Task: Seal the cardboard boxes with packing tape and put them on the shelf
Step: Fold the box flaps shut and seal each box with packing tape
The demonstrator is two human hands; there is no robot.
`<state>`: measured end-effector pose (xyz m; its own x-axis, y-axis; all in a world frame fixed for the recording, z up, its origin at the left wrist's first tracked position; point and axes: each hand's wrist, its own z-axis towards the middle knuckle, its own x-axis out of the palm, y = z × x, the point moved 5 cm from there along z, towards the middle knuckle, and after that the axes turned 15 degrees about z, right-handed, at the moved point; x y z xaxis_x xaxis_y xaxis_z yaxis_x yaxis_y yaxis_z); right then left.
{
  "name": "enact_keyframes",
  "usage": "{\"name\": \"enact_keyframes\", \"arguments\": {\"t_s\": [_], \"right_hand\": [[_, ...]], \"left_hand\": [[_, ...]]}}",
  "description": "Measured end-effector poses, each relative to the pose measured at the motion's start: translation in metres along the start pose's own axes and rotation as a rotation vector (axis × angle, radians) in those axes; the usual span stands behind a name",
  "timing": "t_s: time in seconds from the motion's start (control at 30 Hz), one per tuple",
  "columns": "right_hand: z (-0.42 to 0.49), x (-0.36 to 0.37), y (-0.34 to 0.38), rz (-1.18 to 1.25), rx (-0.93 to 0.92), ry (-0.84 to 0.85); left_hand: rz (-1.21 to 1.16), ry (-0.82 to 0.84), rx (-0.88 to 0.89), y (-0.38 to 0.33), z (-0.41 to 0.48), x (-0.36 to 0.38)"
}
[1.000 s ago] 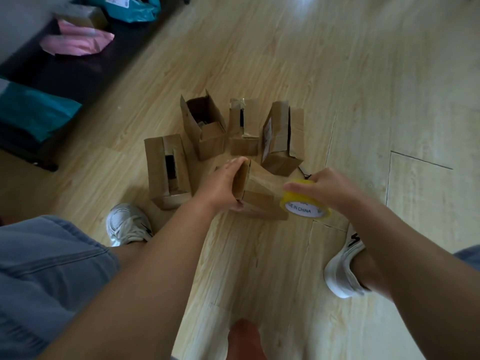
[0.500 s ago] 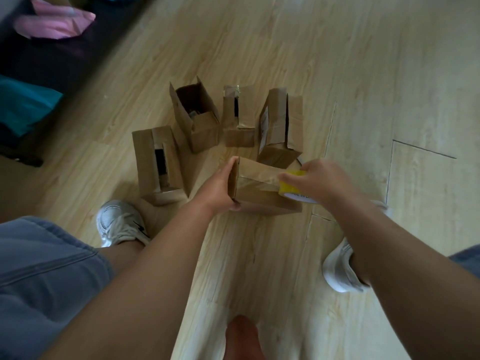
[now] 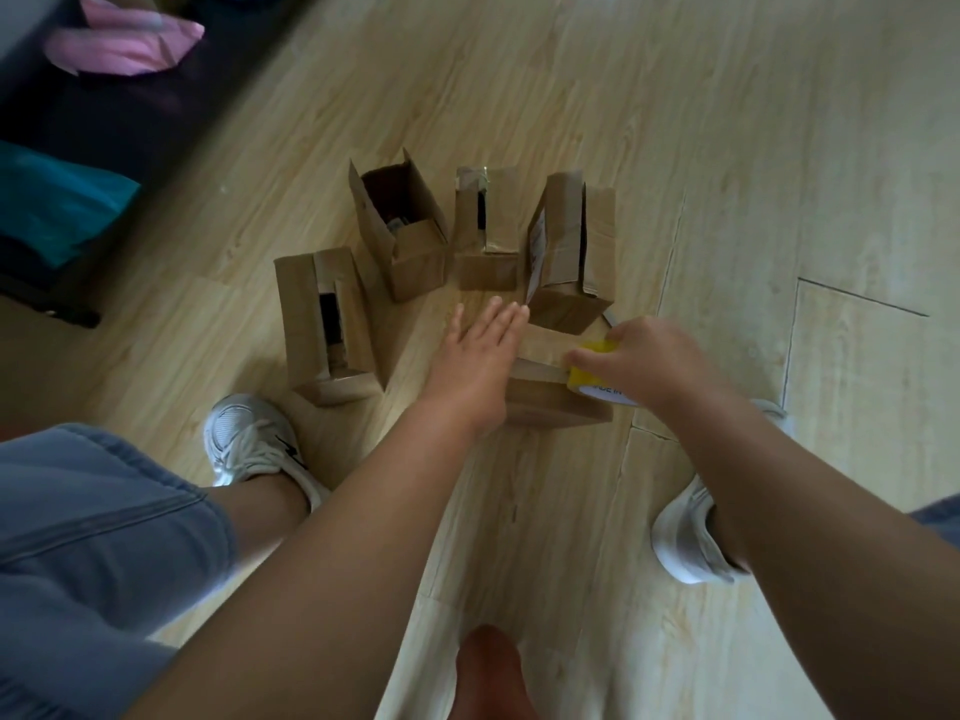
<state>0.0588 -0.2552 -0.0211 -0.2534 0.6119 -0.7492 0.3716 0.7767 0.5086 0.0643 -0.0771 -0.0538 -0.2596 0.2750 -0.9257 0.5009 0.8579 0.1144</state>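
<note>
The near box (image 3: pixel 550 405) lies directly under the grip: the tape roll (image 3: pixel 592 374) is clasped by the right hand (image 3: pixel 660 366). Left of it, the left hand (image 3: pixel 478 356), previously clasped round the box end, is now laid flat with fingers straight, so the tape is judged pressed down. Four open boxes (image 3: pixel 400 236) are left beyond.

You are over a pale wood-grain plank floor (image 3: pixel 727 122), its boards running away from you and to the right. To the right of your right hand (image 3: pixel 654 361), a thin dark seam (image 3: pixel 862 301) crosses the boards and turns a corner, marking off a paler panel. Well up and left of your left hand (image 3: pixel 478 356), a dark low unit (image 3: pixel 130 116) stands on the floor. A pink bag (image 3: pixel 124 44) lies at its far end and a teal bag (image 3: pixel 57 200) lies nearer you. The light is brightest on the floor beyond your right hand and dims toward the unit.
</note>
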Motion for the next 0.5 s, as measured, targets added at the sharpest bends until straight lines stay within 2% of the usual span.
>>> {"name": "enact_keyframes", "arguments": {"t_s": [0.17, 0.33, 0.4, 0.5], "right_hand": [[-0.004, -0.002, 0.01, 0.039, -0.04, 0.09], [-0.005, -0.005, 0.016, 0.137, -0.065, 0.153], [-0.002, -0.004, 0.019, 0.082, -0.086, 0.138], [0.005, -0.003, 0.02, -0.136, -0.125, 0.088]], "left_hand": [[0.106, 0.059, -0.03, 0.011, -0.006, 0.007], [0.055, 0.087, -0.049, 0.023, -0.008, 0.017], [0.034, 0.093, -0.054, 0.024, -0.01, 0.022], [0.027, 0.107, -0.07, 0.028, -0.014, 0.03]]}}
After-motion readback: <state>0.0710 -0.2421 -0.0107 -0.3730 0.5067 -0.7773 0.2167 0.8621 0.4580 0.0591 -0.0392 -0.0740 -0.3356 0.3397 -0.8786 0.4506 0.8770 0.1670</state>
